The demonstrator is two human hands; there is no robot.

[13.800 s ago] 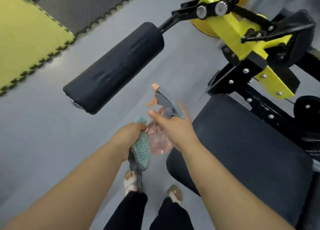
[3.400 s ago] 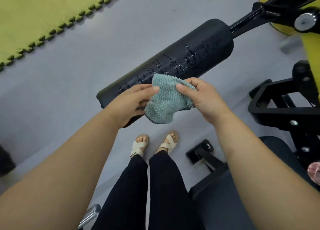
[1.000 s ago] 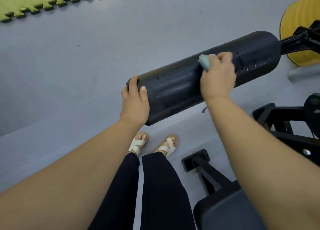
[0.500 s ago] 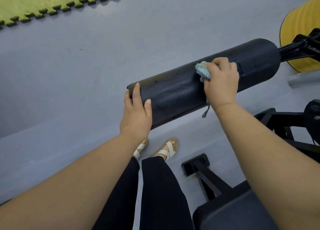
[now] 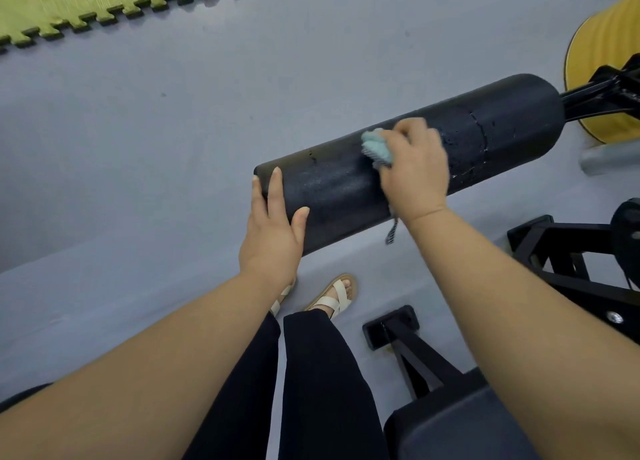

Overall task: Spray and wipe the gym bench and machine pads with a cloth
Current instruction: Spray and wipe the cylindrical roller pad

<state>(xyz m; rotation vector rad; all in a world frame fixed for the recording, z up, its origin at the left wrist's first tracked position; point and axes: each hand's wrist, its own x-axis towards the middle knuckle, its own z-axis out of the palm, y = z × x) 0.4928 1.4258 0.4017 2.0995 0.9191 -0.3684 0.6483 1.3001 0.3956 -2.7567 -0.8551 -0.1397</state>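
The teal cloth (image 5: 376, 147) sits bunched on top of the black roller pad (image 5: 339, 189) near its middle, gripped and pressed there by the right hand (image 5: 415, 172), while the left hand (image 5: 273, 231) lies flat with straight fingers over the pad's left end, above the grey floor (image 5: 138, 148).

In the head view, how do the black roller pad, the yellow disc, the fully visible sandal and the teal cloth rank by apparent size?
1. roller pad
2. yellow disc, cut off by the frame edge
3. sandal
4. teal cloth, mostly hidden under the right hand, so only its visible part is ranked
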